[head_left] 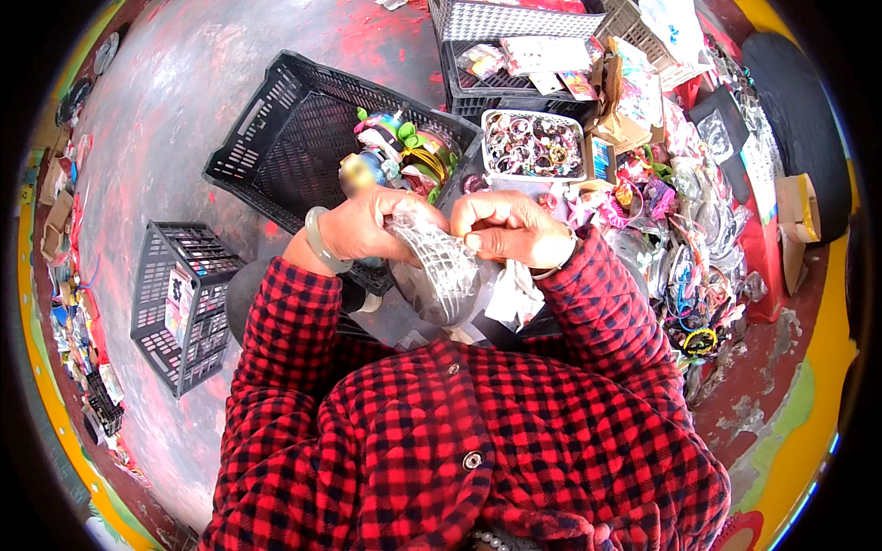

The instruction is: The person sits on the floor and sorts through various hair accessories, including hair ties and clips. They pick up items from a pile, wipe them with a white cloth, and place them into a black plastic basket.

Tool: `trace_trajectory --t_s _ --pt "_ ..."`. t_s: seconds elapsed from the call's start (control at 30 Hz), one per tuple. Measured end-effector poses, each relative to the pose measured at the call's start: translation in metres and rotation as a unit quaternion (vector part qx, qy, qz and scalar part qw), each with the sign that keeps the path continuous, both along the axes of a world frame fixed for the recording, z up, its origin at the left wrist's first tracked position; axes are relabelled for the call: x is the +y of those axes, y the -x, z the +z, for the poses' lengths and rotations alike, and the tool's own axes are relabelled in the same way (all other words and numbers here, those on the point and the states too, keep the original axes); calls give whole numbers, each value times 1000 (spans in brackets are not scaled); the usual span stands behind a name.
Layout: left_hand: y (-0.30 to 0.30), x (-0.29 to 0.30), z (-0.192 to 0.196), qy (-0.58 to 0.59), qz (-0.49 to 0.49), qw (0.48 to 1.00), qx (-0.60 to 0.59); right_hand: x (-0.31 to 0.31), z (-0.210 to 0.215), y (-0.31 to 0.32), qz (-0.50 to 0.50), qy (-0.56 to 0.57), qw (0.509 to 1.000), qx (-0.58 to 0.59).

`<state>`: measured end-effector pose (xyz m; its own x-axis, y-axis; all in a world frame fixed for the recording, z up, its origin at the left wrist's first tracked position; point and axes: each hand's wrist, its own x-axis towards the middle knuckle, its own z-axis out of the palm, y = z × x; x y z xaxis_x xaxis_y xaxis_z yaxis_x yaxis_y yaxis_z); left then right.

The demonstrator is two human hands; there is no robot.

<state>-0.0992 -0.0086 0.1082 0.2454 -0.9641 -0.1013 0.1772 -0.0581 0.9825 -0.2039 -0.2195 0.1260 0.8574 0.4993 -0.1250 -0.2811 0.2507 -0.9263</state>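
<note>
Both hands meet in front of my chest. My left hand [372, 225], with a pale bangle [322, 241] at its wrist, is closed on a crumpled clear plastic bag [441, 271] that hangs below the fingers. Close beside it, my right hand [514, 230] makes a pinch between thumb and bent fingers at the bag's upper right. What sits in that pinch is too small to tell. A crumpled white piece [516, 298], perhaps paper or thin plastic, hangs under the right hand; whether the hand grips it is unclear.
A black crate [266, 138] ahead holds colourful hair accessories [404, 147]. To its right stands a white basket [491, 170] of small hair ties, with stacked crates [450, 83] behind. Bagged accessories [689, 266] are heaped at right. Another black crate [184, 312] lies at left.
</note>
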Motion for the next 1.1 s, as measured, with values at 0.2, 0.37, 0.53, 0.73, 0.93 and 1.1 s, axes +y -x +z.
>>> trace_trajectory --t_s 0.2,0.37,0.53,0.73,0.93,1.1 --pt "-1 1 0 -10 24 999 -35 -2 -8 -3 11 41 999 -27" --pt "-3 0 -8 -6 36 988 -150 2 -5 -5 -14 101 988 119" --pt "-2 -3 -12 28 19 982 -185 6 -17 -6 -53 26 988 141" --pt "-3 -3 -7 -37 34 989 -141 3 -18 -7 -53 107 989 85" --pt "-4 -5 -14 -44 34 970 -238 3 -26 -5 -42 226 973 -22" --pt "-1 -9 -19 -42 33 952 -301 12 -21 -3 -41 351 929 -106"
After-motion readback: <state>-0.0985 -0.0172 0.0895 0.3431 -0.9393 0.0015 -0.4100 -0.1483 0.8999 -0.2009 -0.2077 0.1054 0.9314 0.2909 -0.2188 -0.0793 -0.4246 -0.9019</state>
